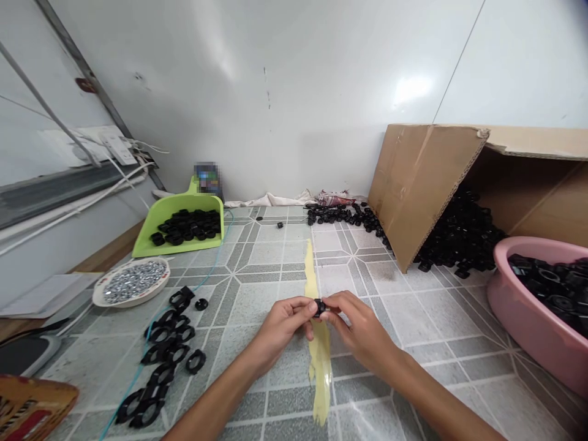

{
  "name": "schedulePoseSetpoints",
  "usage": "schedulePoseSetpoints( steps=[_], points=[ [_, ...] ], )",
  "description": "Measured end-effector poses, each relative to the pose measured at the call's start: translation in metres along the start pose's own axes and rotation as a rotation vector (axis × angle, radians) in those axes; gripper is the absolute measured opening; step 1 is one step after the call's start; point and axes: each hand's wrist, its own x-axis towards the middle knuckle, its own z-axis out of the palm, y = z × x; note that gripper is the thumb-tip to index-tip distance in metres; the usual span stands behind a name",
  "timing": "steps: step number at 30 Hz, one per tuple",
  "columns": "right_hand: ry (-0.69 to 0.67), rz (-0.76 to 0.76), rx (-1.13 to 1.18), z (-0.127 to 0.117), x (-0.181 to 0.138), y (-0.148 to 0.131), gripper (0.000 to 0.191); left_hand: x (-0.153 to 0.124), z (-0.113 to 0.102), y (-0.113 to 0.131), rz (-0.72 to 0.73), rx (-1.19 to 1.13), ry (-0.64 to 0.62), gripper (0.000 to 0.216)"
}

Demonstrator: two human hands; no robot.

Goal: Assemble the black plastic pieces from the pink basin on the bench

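Note:
My left hand (282,327) and my right hand (357,327) meet over the middle of the tiled tabletop. Together they pinch one small black plastic ring (320,307) between their fingertips. Both hands are closed on it. Under them a yellow strip of tape (320,361) runs along the table. To the left lies a cluster of black clamp-shaped parts (160,355), with a thin blue-green cord (131,386) running by them.
A white dish of small silver pieces (132,283) and a green scoop of black rings (184,225) stand at the left. A tipped cardboard box (427,184) spills black rings at the right, beside a pink basin (528,312) of them. A woven basket (32,407) sits bottom left.

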Motion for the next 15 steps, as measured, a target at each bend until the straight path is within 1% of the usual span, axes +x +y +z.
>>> schedulePoseSetpoints(
  steps=[1,3,5,6,7,9,11,14,15],
  points=[
    [0.003,0.08,0.026,0.002,0.0,0.001,0.022,0.0,0.0,-0.001,0.006,0.008,-0.01,0.03],
    [-0.013,0.26,0.116,0.006,0.0,0.003,0.041,0.0,0.001,-0.003,0.015,0.026,-0.035,0.029],
    [-0.059,0.422,0.275,0.007,0.003,0.005,0.056,0.0,0.002,-0.004,0.029,0.042,-0.037,0.028],
    [-0.093,0.479,0.371,0.006,0.004,0.006,0.059,0.001,0.003,-0.004,0.037,0.05,-0.028,0.028],
    [-0.127,0.512,0.458,0.004,0.007,0.007,0.058,0.001,0.003,-0.004,0.045,0.053,-0.011,0.028],
    [-0.172,0.507,0.568,-0.001,0.011,0.007,0.047,0.002,0.004,-0.004,0.052,0.049,0.032,0.03],
    [-0.172,0.458,0.606,-0.006,0.013,0.006,0.038,0.002,0.005,-0.004,0.048,0.04,0.062,0.032],
    [-0.185,0.439,0.576,-0.008,0.013,0.004,0.035,0.001,0.005,-0.004,0.045,0.05,0.053,0.033],
    [-0.195,0.455,0.547,-0.008,0.013,0.004,0.038,0.001,0.005,-0.004,0.05,0.059,0.034,0.033]
  ],
)
